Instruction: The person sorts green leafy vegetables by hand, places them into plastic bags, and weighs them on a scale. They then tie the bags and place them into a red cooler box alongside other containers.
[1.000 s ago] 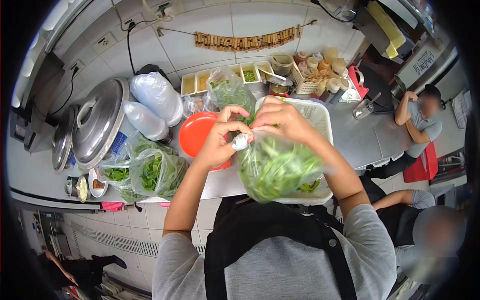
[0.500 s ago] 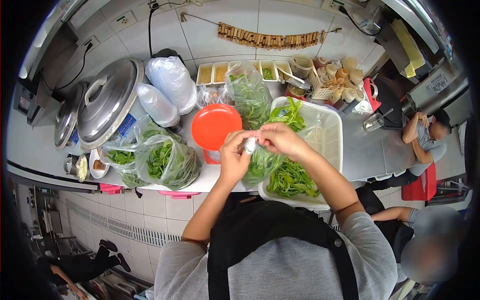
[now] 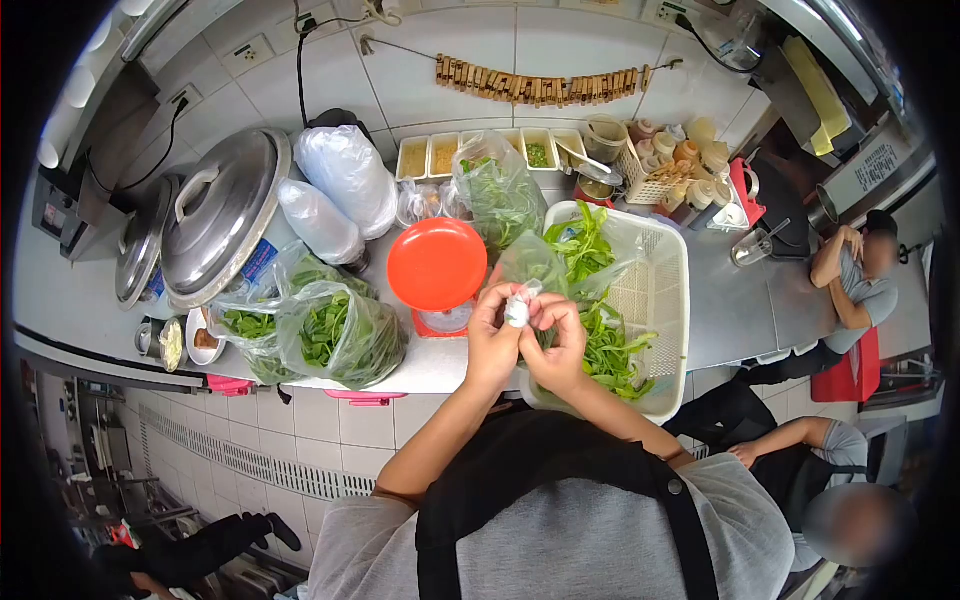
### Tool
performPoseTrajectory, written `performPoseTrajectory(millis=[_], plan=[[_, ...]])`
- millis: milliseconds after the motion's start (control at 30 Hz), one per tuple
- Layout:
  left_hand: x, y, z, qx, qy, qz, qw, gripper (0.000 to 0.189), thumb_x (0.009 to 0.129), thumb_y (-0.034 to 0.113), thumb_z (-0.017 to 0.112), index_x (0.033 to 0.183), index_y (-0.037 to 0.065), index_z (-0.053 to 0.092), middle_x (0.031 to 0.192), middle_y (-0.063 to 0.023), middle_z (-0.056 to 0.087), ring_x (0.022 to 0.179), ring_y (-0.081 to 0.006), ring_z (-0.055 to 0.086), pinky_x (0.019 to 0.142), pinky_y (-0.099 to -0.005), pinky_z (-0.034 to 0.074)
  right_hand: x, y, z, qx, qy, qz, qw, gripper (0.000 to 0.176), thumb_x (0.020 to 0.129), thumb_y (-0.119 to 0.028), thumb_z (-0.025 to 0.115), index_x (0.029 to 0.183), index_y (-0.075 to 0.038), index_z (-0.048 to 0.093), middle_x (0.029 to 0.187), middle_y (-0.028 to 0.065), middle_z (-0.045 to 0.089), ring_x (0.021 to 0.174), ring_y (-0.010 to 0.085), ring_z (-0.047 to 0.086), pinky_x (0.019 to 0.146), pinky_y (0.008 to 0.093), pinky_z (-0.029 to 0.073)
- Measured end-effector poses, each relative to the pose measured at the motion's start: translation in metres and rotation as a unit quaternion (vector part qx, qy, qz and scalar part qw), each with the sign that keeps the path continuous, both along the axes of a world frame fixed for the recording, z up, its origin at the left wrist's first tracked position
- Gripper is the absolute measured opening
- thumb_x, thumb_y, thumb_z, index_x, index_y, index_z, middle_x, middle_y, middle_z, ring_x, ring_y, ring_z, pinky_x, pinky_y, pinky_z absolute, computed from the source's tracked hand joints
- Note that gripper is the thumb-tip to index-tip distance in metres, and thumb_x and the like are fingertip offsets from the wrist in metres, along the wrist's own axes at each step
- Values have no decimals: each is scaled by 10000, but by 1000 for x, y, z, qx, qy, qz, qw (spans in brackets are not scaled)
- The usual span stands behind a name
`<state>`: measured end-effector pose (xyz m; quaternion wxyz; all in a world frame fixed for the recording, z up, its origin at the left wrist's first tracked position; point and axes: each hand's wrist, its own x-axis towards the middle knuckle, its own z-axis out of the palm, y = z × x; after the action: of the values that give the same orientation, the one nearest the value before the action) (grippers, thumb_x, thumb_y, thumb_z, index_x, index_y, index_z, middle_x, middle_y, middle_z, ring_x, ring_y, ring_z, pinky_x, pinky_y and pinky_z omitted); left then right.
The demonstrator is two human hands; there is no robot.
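My left hand (image 3: 490,338) and my right hand (image 3: 556,348) meet over the counter in front of me, fingers closed. Both grip a clear plastic bag (image 3: 530,262); its upper part spreads out beyond my fingertips, and the rest is largely hidden behind my hands. A bunched white bit (image 3: 517,312) shows between my thumbs. Just left of my hands stands a kitchen scale with a round orange pan (image 3: 437,264). On the right, close to my right hand, a white plastic basket (image 3: 662,310) holds loose leafy greens (image 3: 612,350).
Bags of greens (image 3: 335,335) stand left of the scale, and another bag (image 3: 497,195) behind it. Big lidded steel pots (image 3: 225,215) occupy the far left. Ingredient trays (image 3: 443,155) and sauce bottles (image 3: 700,170) line the back. A person (image 3: 860,285) sits at right; another person (image 3: 810,470) is nearer.
My hands have drawn closer to my body and together, wrists now nearly side by side. The bag, earlier hanging below my fingers with greens visible, now shows mostly beyond them.
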<state>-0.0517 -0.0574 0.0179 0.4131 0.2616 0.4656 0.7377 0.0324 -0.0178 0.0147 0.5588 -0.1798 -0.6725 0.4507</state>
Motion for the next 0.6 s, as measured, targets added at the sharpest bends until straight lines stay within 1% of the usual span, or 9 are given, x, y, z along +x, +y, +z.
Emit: performPoseTrajectory(millis=[133,200,233,300,333,433,500,567,600], plan=[[-4,-8,4,34,53,-10,998,149,793,6,599,938,16,568,981,-53,495,911,-129,503,802,-257,409,9,2,1,27,-17,-30,999,248,656,88,595,703,-53,397,824,105,536,678,170,515,625,256,434],[-11,-19,6,35,260,-14,965,154,731,39,655,878,52,615,979,-76,492,946,-189,482,814,-306,398,16,-2,7,42,-24,-19,999,263,644,97,588,646,-54,373,812,112,533,655,180,503,600,258,427],[-14,-25,13,35,259,-18,965,154,731,39,655,878,52,615,979,-76,492,946,-189,482,814,-306,398,19,-4,10,40,-25,-23,999,263,644,97,588,646,-54,373,812,112,533,655,180,503,600,258,427],[-19,-37,33,14,469,31,882,164,668,86,700,826,98,656,964,-79,495,975,-249,446,845,-360,361,25,-7,17,53,-53,-1,997,267,643,102,581,631,-54,364,806,110,534,645,171,495,584,253,419],[-21,-41,39,0,495,32,868,167,623,121,731,781,116,678,961,-63,496,988,-252,416,907,-393,311,27,-9,20,46,-58,8,997,268,648,103,577,632,-57,363,794,109,533,645,169,496,576,250,413],[-30,-49,46,43,526,-19,849,185,610,122,746,780,115,676,956,-56,491,991,-249,414,922,-399,292,32,-11,29,26,-47,62,997,271,654,102,577,630,-61,361,786,104,533,646,164,495,576,251,412],[-44,-49,41,63,491,-81,865,162,658,134,733,809,107,682,978,-38,502,998,-248,415,913,-372,296,34,-11,31,11,-68,90,994,268,664,94,586,633,-57,367,793,101,539,664,165,513,593,244,421],[-54,-47,23,69,280,-255,923,155,689,124,727,830,85,678,977,-39,504,1000,-214,416,905,-353,309,27,-14,25,-106,-39,182,977,218,685,86,591,655,-44,418,796,100,541,687,178,543,626,243,437],[-58,-46,17,77,254,-261,928,125,746,97,692,862,58,669,982,-40,513,980,-169,441,882,-314,337,22,-18,20,-174,-7,192,966,118,709,77,606,761,-10,544,822,115,572,719,209,578,658,264,462]])
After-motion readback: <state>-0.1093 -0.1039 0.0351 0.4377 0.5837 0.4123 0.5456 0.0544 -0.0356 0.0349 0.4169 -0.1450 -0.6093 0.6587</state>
